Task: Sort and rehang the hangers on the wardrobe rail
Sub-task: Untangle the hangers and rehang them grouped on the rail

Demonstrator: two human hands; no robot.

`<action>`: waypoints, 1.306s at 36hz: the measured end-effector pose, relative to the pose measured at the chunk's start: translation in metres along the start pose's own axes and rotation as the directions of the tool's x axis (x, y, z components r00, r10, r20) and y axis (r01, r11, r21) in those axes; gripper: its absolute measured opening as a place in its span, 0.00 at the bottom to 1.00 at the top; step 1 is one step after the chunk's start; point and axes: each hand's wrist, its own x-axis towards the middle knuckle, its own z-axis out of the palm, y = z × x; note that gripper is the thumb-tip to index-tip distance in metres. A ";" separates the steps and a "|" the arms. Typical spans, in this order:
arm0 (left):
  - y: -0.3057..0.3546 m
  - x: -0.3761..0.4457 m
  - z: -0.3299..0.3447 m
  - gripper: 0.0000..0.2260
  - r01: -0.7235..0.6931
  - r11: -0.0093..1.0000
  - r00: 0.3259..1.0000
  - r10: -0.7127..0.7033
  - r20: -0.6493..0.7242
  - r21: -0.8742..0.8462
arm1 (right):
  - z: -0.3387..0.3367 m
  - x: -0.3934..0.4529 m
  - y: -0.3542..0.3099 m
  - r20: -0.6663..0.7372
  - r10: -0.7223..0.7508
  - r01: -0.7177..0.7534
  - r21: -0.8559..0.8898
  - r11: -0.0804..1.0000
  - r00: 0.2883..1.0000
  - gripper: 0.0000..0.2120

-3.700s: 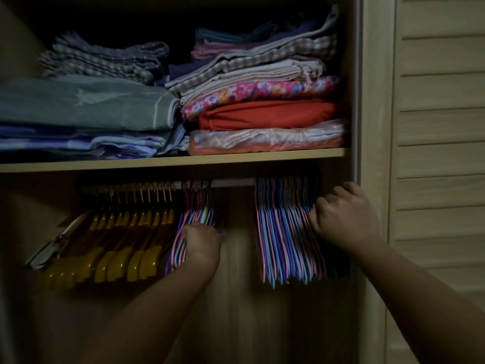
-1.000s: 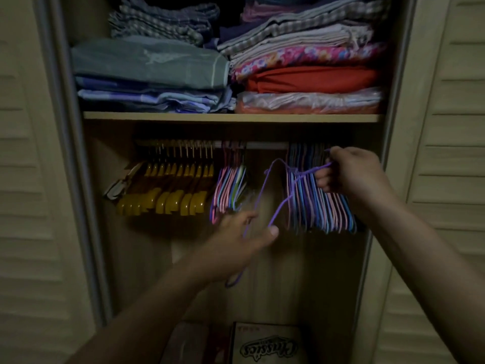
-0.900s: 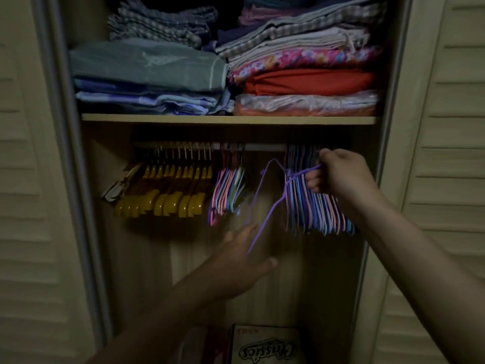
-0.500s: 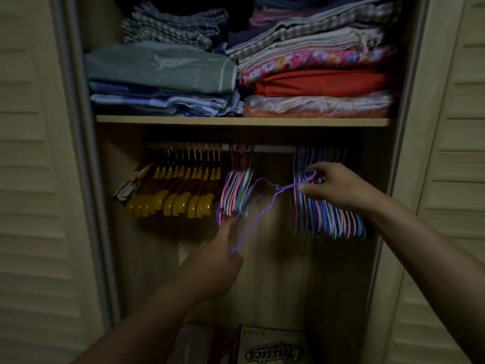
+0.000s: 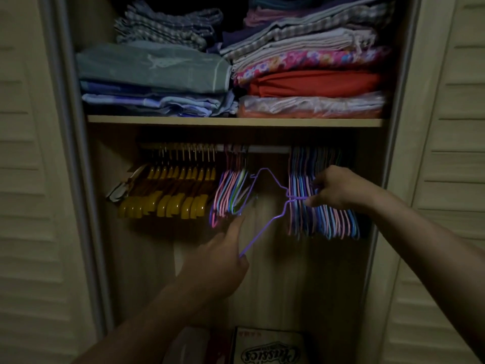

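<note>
Step in hand: one purple hanger (image 5: pixel 273 203) off the rail (image 5: pixel 267 148), in transfer.
Right hand (image 5: pixel 338 189) pinches its neck below the rail; left hand (image 5: pixel 220 261) grips its lower end. Next, judged: hook it beside the small bunch (image 5: pixel 231 195).

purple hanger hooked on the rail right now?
No, the purple hanger is off the rail, held between the right hand and left hand.
</note>
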 end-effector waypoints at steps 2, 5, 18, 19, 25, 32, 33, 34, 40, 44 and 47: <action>-0.002 0.003 0.004 0.36 -0.006 1.000 1.000 0.006 0.001 -0.016 | -0.003 0.003 0.003 0.000 -0.015 0.015 0.001 1.000 1.000 0.29; -0.003 0.007 0.013 0.37 -0.010 0.999 1.000 0.010 0.013 -0.033 | -0.006 0.010 0.007 -0.006 -0.049 0.049 -0.028 0.998 0.999 0.26; 0.005 0.060 0.025 0.18 0.341 0.747 0.939 -0.243 0.243 -0.571 | -0.023 0.043 0.053 -0.425 -0.409 0.164 -0.505 0.847 0.808 0.29; 0.006 0.066 0.024 0.16 0.390 0.665 0.920 -0.247 0.305 -0.637 | -0.027 0.046 0.062 -0.442 -0.468 0.135 -0.601 0.788 0.765 0.24; 0.014 0.114 0.026 0.12 0.533 0.449 0.843 -0.212 0.494 -0.717 | -0.036 0.057 0.098 -0.342 -0.568 0.038 -0.833 0.552 0.748 0.09; 0.029 0.171 0.040 0.14 0.577 0.467 0.806 -0.192 0.560 -0.670 | -0.023 0.068 0.110 -0.377 -0.606 0.047 -0.823 0.567 0.701 0.13; 0.032 0.180 0.044 0.16 0.572 0.473 0.809 -0.189 0.556 -0.671 | -0.022 0.070 0.112 -0.393 -0.604 0.040 -0.816 0.577 0.694 0.14; 0.034 0.188 0.047 0.17 0.566 0.477 0.813 -0.186 0.552 -0.672 | -0.021 0.072 0.113 -0.404 -0.600 0.036 -0.809 0.586 0.691 0.14; 0.046 0.227 0.061 0.21 0.572 0.507 0.804 -0.192 0.563 -0.645 | -0.018 0.074 0.117 -0.442 -0.623 0.038 -0.796 0.604 0.645 0.14; 0.049 0.239 0.074 0.19 0.605 0.518 0.769 -0.183 0.612 -0.606 | -0.018 0.077 0.121 -0.438 -0.602 0.020 -0.798 0.603 0.668 0.16; 0.052 0.237 0.081 0.14 0.627 0.517 0.738 -0.155 0.656 -0.583 | -0.017 0.077 0.120 -0.435 -0.588 0.009 -0.799 0.601 0.682 0.16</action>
